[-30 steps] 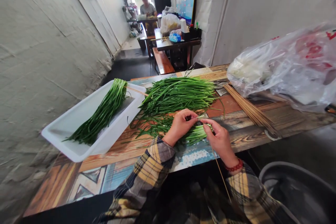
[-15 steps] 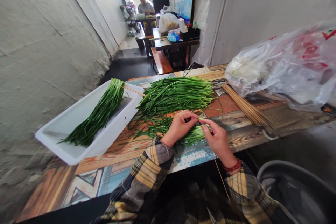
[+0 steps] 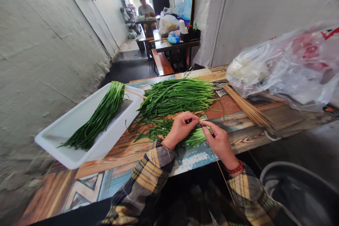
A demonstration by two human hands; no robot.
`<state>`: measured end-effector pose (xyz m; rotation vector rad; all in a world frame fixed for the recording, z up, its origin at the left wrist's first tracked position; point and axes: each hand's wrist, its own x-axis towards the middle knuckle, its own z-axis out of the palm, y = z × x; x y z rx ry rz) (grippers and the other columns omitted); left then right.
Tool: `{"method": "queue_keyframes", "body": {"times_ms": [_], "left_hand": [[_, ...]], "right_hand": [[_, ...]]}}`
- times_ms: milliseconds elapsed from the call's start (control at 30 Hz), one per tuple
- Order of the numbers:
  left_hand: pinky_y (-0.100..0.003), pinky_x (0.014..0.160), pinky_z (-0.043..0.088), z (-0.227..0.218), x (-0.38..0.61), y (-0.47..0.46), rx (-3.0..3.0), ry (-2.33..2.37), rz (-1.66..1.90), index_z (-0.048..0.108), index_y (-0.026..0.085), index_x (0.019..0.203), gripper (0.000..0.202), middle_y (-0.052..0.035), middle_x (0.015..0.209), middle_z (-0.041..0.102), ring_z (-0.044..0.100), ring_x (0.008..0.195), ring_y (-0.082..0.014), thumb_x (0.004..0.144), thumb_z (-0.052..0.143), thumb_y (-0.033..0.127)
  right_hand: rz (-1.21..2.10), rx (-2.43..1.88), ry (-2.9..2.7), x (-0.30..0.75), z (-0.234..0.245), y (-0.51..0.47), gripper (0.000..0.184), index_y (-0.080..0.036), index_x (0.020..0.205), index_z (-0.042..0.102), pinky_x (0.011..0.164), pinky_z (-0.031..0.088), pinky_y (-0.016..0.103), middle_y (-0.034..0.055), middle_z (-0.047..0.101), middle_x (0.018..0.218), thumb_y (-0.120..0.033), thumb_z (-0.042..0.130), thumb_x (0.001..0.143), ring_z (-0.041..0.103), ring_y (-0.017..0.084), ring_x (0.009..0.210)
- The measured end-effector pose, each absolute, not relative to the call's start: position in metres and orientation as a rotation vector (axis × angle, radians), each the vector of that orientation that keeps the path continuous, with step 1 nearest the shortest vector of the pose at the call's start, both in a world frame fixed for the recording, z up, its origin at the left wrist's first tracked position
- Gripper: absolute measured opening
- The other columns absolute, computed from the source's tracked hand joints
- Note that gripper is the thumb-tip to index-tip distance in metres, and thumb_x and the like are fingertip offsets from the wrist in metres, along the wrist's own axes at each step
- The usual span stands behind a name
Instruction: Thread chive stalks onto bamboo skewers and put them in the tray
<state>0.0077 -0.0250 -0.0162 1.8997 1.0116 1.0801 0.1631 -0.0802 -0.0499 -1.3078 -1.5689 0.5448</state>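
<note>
My left hand [image 3: 182,128] is closed, pinching the pale cut ends of a small bunch of chives [image 3: 194,137] near the table's front edge. My right hand [image 3: 218,142] is closed on a thin bamboo skewer [image 3: 225,180] that runs from the chive ends down toward my lap. Just beyond my hands lies a big loose pile of green chives [image 3: 177,96] on the patterned wooden table [image 3: 127,148]. A white tray [image 3: 79,113] at the left holds a skewered chive bundle [image 3: 99,118].
A pile of bamboo skewers [image 3: 250,109] lies at the right beside a clear plastic bag [image 3: 286,67]. A grey basin [image 3: 299,190] stands low at the right. A concrete wall runs along the left. Farther back are tables, a bench and a seated person [image 3: 145,7].
My hands stay on the chive ends and skewer; the fingers shift slightly. The view has tilted a little.
</note>
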Motion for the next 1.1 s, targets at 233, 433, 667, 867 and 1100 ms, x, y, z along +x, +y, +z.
{"method": "queue_keyframes", "body": {"times_ms": [233,433,667,867,1100], "left_hand": [[-0.025,0.070,0.045,-0.0166,0.0075,-0.0249,1.904,0.999,1.078,0.071,0.015,0.076,0.012,-0.0039,0.075,0.068,0.060,0.072,-0.0135,0.080,0.061,0.020],[-0.024,0.069,0.045,-0.0149,0.0076,-0.0257,1.892,1.020,1.063,0.070,0.014,0.074,0.013,-0.0040,0.074,0.069,0.060,0.071,-0.0131,0.080,0.061,0.020],[-0.023,0.069,0.045,-0.0149,0.0077,-0.0264,1.854,1.038,1.025,0.070,0.014,0.074,0.013,-0.0039,0.075,0.070,0.062,0.071,-0.0131,0.080,0.060,0.019],[-0.023,0.069,0.045,-0.0143,0.0081,-0.0273,1.846,1.040,1.029,0.070,0.014,0.074,0.013,-0.0043,0.075,0.070,0.061,0.071,-0.0132,0.080,0.061,0.020],[-0.023,0.068,0.045,-0.0162,0.0084,-0.0266,1.825,1.029,1.009,0.070,0.013,0.073,0.013,-0.0038,0.073,0.069,0.060,0.070,-0.0127,0.079,0.061,0.021]], "right_hand": [[0.541,-1.316,-1.567,0.1630,-0.0479,-0.0808,0.026,-0.022,0.103,0.068,0.082,0.054,0.031,0.0044,0.074,0.099,-0.031,0.050,0.087,0.070,0.020,0.090],[0.535,-1.323,-1.572,0.1632,-0.0483,-0.0810,0.026,-0.021,0.102,0.069,0.081,0.054,0.030,0.0046,0.074,0.097,-0.031,0.051,0.087,0.070,0.020,0.088],[0.521,-1.326,-1.569,0.1627,-0.0488,-0.0808,0.025,-0.021,0.100,0.070,0.079,0.054,0.029,0.0049,0.074,0.096,-0.031,0.051,0.087,0.070,0.020,0.087],[0.526,-1.333,-1.569,0.1627,-0.0476,-0.0812,0.025,-0.022,0.100,0.069,0.080,0.054,0.030,0.0044,0.074,0.097,-0.031,0.050,0.087,0.070,0.020,0.088],[0.531,-1.335,-1.576,0.1634,-0.0476,-0.0810,0.025,-0.021,0.100,0.068,0.079,0.054,0.030,0.0042,0.074,0.096,-0.032,0.050,0.088,0.070,0.020,0.087]]}}
